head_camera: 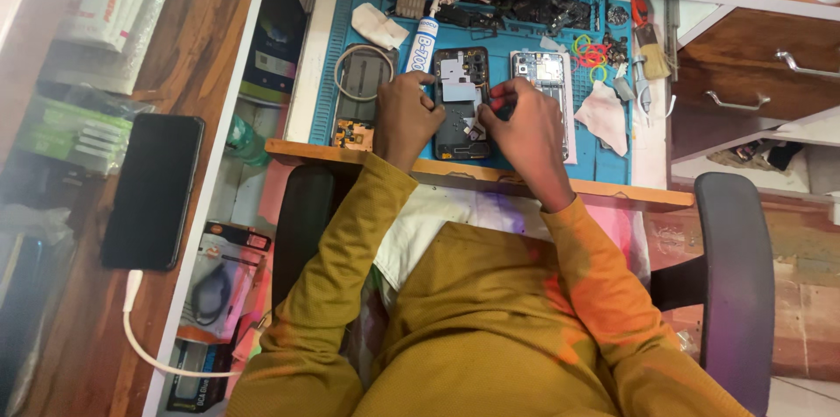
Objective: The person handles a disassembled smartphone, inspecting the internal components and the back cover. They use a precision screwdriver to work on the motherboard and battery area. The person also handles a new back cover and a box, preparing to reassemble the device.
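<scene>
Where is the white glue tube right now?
In the head view, the white glue tube lies on the blue mat, just above the left hand, between the tape ring and the opened phone.

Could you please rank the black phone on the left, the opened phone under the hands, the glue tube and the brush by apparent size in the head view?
1. Black phone, though it lies nearer the camera.
2. Opened phone.
3. Glue tube.
4. Brush, partly hidden, so unsure.
</scene>
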